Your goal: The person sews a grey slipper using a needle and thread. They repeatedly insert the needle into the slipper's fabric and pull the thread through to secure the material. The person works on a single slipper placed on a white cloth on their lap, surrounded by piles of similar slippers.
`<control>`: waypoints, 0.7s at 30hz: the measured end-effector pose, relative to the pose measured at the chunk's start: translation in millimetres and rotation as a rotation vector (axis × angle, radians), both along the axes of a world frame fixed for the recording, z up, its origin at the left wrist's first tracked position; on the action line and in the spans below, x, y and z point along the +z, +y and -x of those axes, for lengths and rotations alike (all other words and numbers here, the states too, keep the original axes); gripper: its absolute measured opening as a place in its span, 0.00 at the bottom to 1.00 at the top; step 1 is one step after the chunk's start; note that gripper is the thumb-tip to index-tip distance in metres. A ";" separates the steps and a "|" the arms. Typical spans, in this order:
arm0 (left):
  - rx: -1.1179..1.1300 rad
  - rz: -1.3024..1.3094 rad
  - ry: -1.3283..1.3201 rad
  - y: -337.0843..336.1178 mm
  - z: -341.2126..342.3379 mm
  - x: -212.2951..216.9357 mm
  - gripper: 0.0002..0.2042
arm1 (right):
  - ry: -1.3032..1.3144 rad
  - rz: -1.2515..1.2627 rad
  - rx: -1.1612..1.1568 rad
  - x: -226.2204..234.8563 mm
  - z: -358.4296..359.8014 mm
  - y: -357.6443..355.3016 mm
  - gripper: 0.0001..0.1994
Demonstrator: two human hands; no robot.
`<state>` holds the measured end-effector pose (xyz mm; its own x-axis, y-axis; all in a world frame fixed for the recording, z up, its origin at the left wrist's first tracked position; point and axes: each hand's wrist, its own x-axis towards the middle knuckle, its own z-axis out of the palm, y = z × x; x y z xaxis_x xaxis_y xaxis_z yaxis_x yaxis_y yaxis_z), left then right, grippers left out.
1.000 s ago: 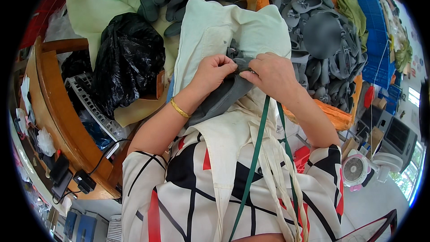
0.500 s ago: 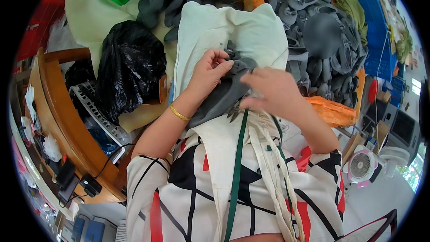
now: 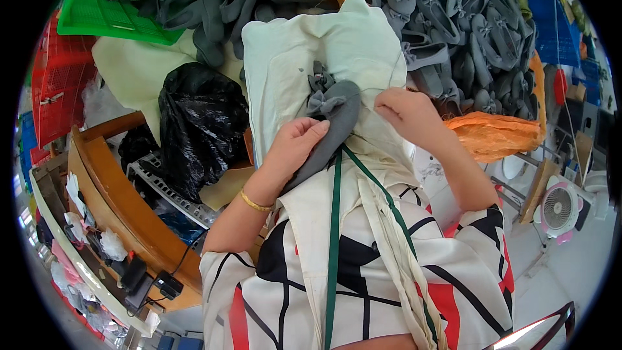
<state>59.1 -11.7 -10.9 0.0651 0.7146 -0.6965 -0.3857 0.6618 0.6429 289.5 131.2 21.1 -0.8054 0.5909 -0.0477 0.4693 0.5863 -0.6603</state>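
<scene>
A grey fabric shoe (image 3: 342,120) lies tilted across the pale cloth (image 3: 285,45) on my lap, its sole side turned toward the right. My left hand (image 3: 295,149) is closed round it, thumb on top near a grey bow (image 3: 326,102) at the toe. Just beyond the toe, small dark grey fabric pieces (image 3: 319,78) rest on the cloth. To the right of the shoe and apart from it, my right hand (image 3: 411,113) has its thumb and fingertips pinched together. Whatever they hold is too small to make out.
Many grey shoes with bows (image 3: 483,32) fill an orange sack (image 3: 495,136) at the far right; more grey shoes (image 3: 220,0) are piled at the back. A black plastic bag (image 3: 197,129) and a wooden desk edge (image 3: 123,188) stand left. Green straps (image 3: 335,233) hang over my front.
My right hand has drawn away from the shoe to the right. My left hand has slid lower along the shoe, exposing the bow. The scissors tips seen earlier no longer show.
</scene>
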 end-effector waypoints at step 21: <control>-0.071 -0.387 0.448 35.3 -15.9 58.9 0.11 | 0.365 0.693 -0.512 -12.5 -27.0 20.8 0.23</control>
<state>75.0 23.6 48.0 -0.1184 0.9267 -0.3567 0.0155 0.3609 0.9325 316.6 152.0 8.6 -0.4890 0.8124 -0.3175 0.2562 -0.2142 -0.9426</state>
